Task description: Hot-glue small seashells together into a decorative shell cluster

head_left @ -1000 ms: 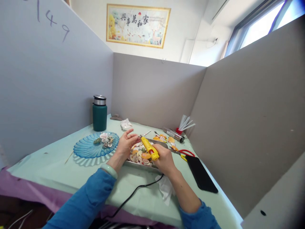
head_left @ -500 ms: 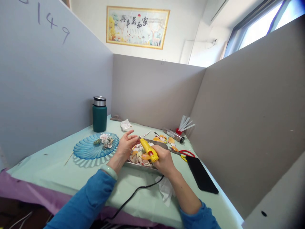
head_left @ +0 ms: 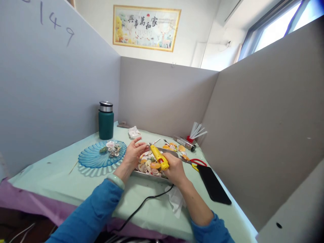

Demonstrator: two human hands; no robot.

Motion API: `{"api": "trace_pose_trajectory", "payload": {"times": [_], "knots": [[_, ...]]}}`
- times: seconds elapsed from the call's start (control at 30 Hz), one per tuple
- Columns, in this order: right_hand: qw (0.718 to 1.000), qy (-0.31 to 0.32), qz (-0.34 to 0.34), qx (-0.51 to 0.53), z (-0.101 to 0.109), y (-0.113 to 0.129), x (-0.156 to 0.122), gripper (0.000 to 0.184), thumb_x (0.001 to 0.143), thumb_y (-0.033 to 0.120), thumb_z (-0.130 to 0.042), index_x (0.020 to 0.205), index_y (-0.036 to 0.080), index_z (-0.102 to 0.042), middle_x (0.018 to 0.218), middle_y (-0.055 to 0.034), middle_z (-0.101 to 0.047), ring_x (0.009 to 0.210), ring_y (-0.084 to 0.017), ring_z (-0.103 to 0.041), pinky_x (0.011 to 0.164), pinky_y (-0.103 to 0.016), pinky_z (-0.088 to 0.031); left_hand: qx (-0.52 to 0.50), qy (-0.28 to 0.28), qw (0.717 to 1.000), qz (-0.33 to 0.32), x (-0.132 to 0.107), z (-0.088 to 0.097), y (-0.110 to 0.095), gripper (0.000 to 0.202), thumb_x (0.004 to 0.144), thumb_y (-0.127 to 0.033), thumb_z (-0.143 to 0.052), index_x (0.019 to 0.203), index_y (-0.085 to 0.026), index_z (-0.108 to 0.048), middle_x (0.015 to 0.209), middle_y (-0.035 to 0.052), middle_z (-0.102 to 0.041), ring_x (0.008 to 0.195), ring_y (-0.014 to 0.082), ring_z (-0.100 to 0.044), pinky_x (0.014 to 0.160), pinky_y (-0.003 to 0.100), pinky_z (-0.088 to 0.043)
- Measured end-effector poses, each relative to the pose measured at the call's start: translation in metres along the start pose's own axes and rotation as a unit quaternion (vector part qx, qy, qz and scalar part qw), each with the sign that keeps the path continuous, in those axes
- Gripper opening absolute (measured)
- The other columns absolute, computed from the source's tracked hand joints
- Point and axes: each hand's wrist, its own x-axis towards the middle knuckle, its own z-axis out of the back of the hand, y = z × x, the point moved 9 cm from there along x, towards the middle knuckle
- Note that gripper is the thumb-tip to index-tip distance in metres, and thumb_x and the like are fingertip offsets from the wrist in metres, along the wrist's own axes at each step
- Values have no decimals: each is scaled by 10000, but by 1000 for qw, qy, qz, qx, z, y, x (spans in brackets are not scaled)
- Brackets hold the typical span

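In my right hand is a yellow hot glue gun, its nozzle pointing up and away from me over a metal tray of shells. The gun's black cord runs down toward the table's front edge. My left hand is at the tray's left side, thumb and fingers pinched close to the nozzle. Whatever is between those fingertips is too small to make out. Mixed shells in white, tan and orange fill the tray. Left of it, a blue scalloped plate carries a cluster of shells.
A green bottle stands behind the plate. Beyond the tray lie orange shell pieces, a clear tube and glue sticks. Red-and-yellow-handled scissors, a black phone and a tissue are near my right arm. Grey partitions enclose the table.
The glue gun's nozzle has shifted slightly to the right, a little apart from my left fingertips. My left hand has barely moved.
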Motion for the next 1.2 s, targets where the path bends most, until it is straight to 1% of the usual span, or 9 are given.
{"api": "trace_pose_trajectory", "payload": {"times": [0.07,0.17,0.47,0.7,0.8,0.97,1.2], "knots": [[1000,8,5,5,-1,2,0,198,801,253,-513,969,196,-601,872,-63,-671,773,-194,-620,680,-260,-463,1,0,1000,-1,0,0,0,600,570,-81,-766,1090,-138,-472,710,-19,-658,617,119,-659,686,266,-539],[1000,13,8,9,-2,4,-1,201,794,248,-518,968,193,-602,878,-60,-671,774,-193,-620,680,-259,-461,2,1,1000,-2,0,-1,0,586,575,-84,-764,1085,-141,-479,708,-22,-658,615,113,-655,681,263,-539],[1000,-11,-18,-2,3,-2,1,183,778,185,-481,916,194,-602,812,-56,-656,747,-185,-616,664,-247,-448,2,3,1000,-5,0,-1,-1,624,546,-87,-778,1087,-138,-471,722,-16,-662,624,130,-665,690,278,-535],[1000,2,1,6,0,1,1,189,804,248,-513,962,197,-604,865,-57,-669,769,-189,-617,674,-253,-458,4,7,1000,-8,0,-1,-1,603,557,-106,-781,1078,-145,-479,718,-23,-656,622,121,-658,706,285,-529],[1000,6,7,8,-1,2,0,188,801,248,-521,960,198,-606,884,-56,-675,782,-191,-621,680,-254,-464,14,9,1000,-14,1,-2,-1,613,562,-129,-788,1090,-149,-477,727,-25,-652,637,116,-654,710,282,-526],[1000,-16,6,6,3,2,1,203,800,242,-505,967,188,-607,867,-65,-675,772,-194,-628,680,-262,-473,47,13,998,-33,1,-1,-1,639,575,-175,-791,1124,-149,-465,733,-27,-641,646,125,-651,725,309,-526],[1000,1,7,1,0,2,1,206,796,224,-517,977,198,-612,878,-56,-677,786,-189,-631,691,-254,-474,80,18,995,-58,0,-3,-4,640,599,-212,-774,1148,-146,-452,739,-23,-635,674,125,-635,714,307,-521]]}}
